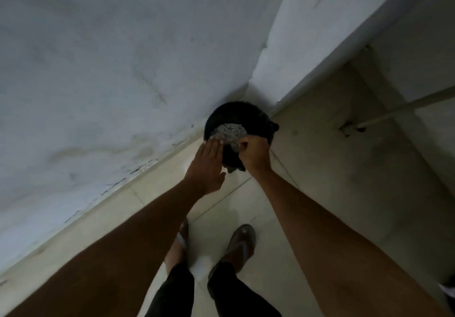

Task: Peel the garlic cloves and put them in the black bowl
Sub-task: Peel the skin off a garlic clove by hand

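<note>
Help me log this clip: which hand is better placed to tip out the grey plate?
Probably the right hand: it already grips the grey plate's edge above the black bin. The left hand lies flat and open beside it.

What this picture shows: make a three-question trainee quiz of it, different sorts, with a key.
1. True or false: the left hand lies flat with straight fingers.
2. Which hand pinches the edge of the grey speckled piece? A: left hand. B: right hand.
3. Fill in: the black bin stands in a ___ of the room.
Key: 1 true; 2 B; 3 corner.
</note>
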